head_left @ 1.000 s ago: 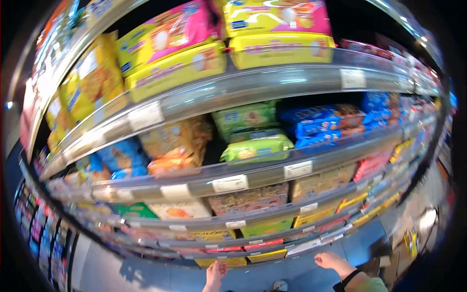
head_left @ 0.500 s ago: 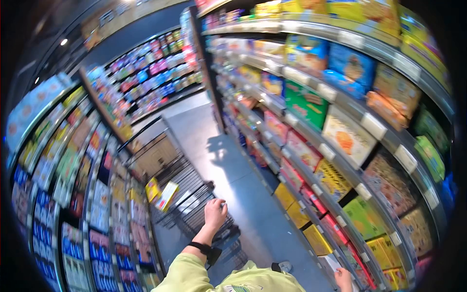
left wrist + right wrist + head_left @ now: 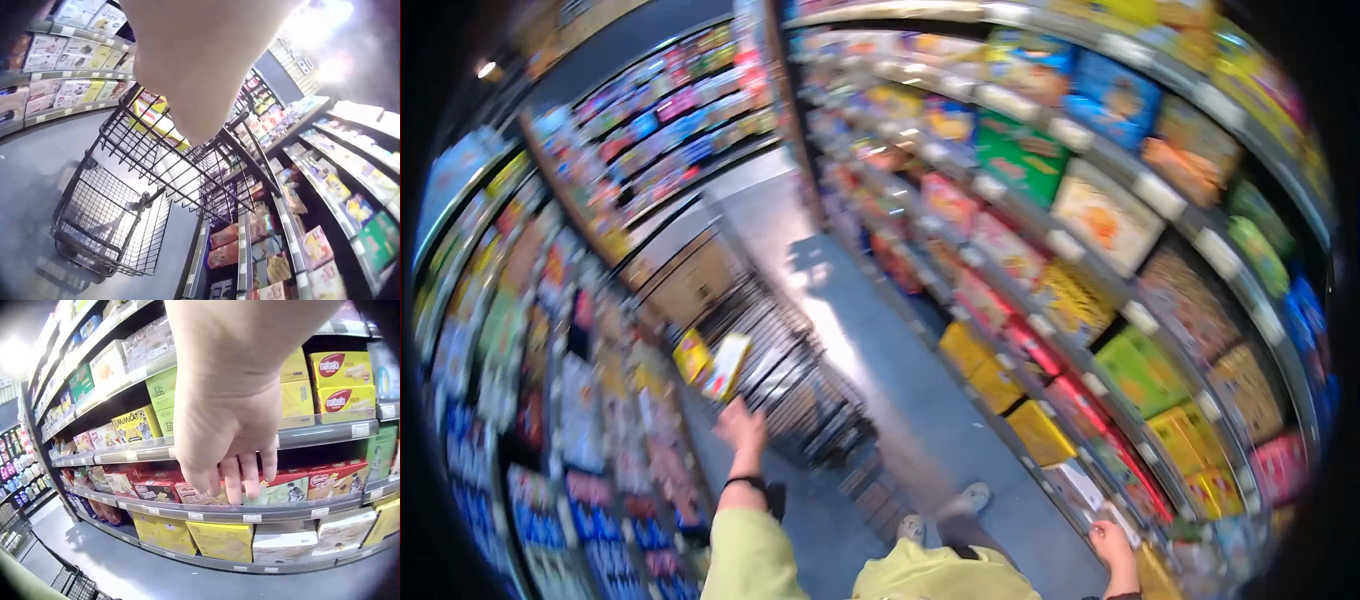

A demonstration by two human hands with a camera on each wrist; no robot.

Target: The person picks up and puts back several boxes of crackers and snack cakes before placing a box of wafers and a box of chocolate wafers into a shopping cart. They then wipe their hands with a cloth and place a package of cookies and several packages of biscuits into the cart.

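My left hand (image 3: 742,428) reaches out over the near left side of a black wire shopping cart (image 3: 785,350), its fingers loosely spread and holding nothing. In the cart's upper basket lie a yellow pack (image 3: 692,355) and a yellow-and-white box (image 3: 728,365). The left wrist view shows the hand (image 3: 194,75) overlapping the cart's basket (image 3: 169,169), with the fingertips hidden. At the lower right of the head view, my right hand (image 3: 1112,545) hangs beside the low shelves. Its fingers (image 3: 232,481) droop loosely with nothing in them, in front of red snack boxes (image 3: 331,481) in the right wrist view.
Tall shelves of packaged biscuits line the right side, with a green box (image 3: 1020,160) and yellow boxes (image 3: 1040,432) on them. Another stocked shelf (image 3: 580,390) runs along the left, beyond the cart. Grey floor (image 3: 910,400) lies between the cart and the right shelves.
The view has swung from facing the shelves to looking along the aisle, bringing the cart into sight. My left hand has moved left and forward to the cart, its fingers loosening.
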